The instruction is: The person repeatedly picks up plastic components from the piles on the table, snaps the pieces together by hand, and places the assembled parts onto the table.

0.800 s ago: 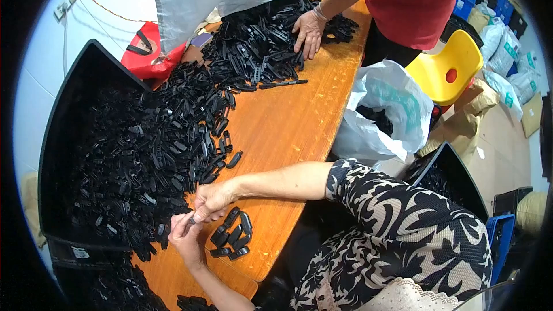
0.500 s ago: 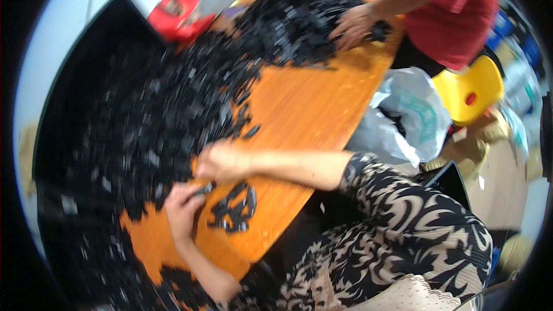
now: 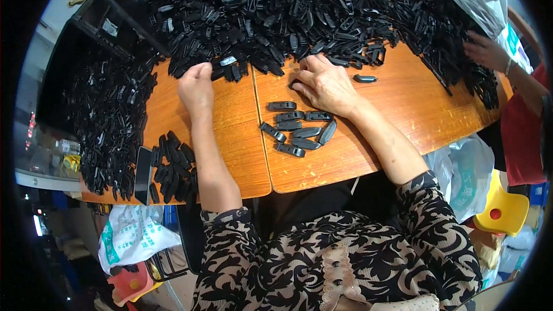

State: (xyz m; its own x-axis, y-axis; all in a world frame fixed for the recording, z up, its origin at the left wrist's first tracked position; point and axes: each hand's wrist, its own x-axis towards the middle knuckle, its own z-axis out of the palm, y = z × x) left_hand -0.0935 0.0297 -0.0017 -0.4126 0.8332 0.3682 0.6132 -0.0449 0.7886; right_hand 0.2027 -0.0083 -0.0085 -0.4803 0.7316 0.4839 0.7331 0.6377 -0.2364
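Note:
My left hand (image 3: 197,89) is closed at the front edge of a big heap of black plastic pieces (image 3: 253,17). Its fingertips point away from me, so whatever they hold is hidden. My right hand (image 3: 329,87) rests farther right by the same heap, fingers curled down over a small black plastic piece (image 3: 294,84) that barely shows beneath them. In front of that hand lies a loose group of several long black pieces (image 3: 306,133) on the orange wooden table (image 3: 230,138). One single piece (image 3: 364,79) sits just right of my right hand.
Beside my left forearm is a smaller pile of black pieces (image 3: 173,164), next to a flat dark panel (image 3: 143,175). Black bins (image 3: 129,14) stand at the far left. At right, a co-worker's hand (image 3: 487,52) is over more pieces. Plastic bags (image 3: 135,233) hang below the table edge.
The view has swung round. My hands, close together before with a dark piece at the left fingers, are now apart, both at the heap's edge.

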